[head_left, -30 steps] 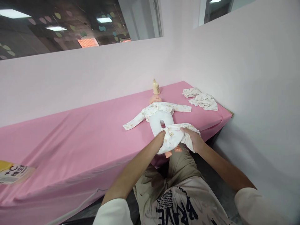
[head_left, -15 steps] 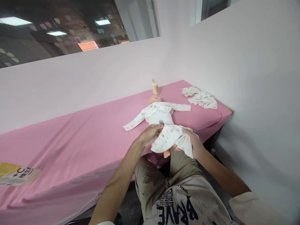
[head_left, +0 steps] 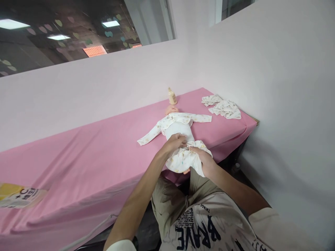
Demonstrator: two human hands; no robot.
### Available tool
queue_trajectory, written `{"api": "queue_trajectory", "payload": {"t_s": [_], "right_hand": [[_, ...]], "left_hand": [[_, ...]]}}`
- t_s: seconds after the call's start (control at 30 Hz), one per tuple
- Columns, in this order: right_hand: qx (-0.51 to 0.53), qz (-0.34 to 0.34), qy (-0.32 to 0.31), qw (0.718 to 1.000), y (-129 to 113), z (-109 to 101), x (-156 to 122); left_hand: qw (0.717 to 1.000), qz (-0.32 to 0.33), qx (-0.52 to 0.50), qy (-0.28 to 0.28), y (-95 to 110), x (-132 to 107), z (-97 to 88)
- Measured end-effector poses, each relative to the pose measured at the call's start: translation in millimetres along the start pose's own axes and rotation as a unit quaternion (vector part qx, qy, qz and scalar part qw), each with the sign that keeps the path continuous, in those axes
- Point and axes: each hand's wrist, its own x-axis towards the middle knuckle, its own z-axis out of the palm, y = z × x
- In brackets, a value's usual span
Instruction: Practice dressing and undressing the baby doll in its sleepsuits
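A baby doll [head_left: 178, 129] lies on its back at the table's edge, dressed in a white patterned long-sleeved top [head_left: 167, 122] with both sleeves spread out. White baby pants [head_left: 181, 162] with small yellow prints are bunched over its legs, and a bit of a foot shows below the hem. My left hand [head_left: 175, 143] is closed at the upper edge of the pants, beside the doll's belly; its fingertips are partly hidden. On the other side, my right hand [head_left: 205, 160] grips the cloth, thumb on top.
A pink cloth covers the long table [head_left: 104, 153]. Behind the doll's head stands a cream pump bottle [head_left: 172, 96]. Crumpled patterned clothes [head_left: 225, 108] lie at the far right corner by the wall. A yellow and white printed packet [head_left: 19, 195] is at the left.
The pants have moved up the doll's legs toward its belly, covering more of the feet. My left hand has shifted up and right, my right hand inward to the left.
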Motion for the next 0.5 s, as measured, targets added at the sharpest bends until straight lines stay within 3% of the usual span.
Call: {"api": "queue_trajectory", "payload": {"t_s": [0.17,0.37,0.5], "right_hand": [[0.017,0.019,0.018,1.0,10.7,5.2,-11.6],[0.05,0.014,0.046,0.998,20.5,21.7,-26.1],[0.022,0.011,0.045,0.999,21.8,20.4,-29.6]], "left_hand": [[0.988,-0.015,0.154,-0.012,6.7,15.9,5.3],[0.933,-0.02,0.358,-0.022,16.8,22.0,26.5],[0.918,-0.027,0.394,-0.017,18.7,21.4,35.6]]}}
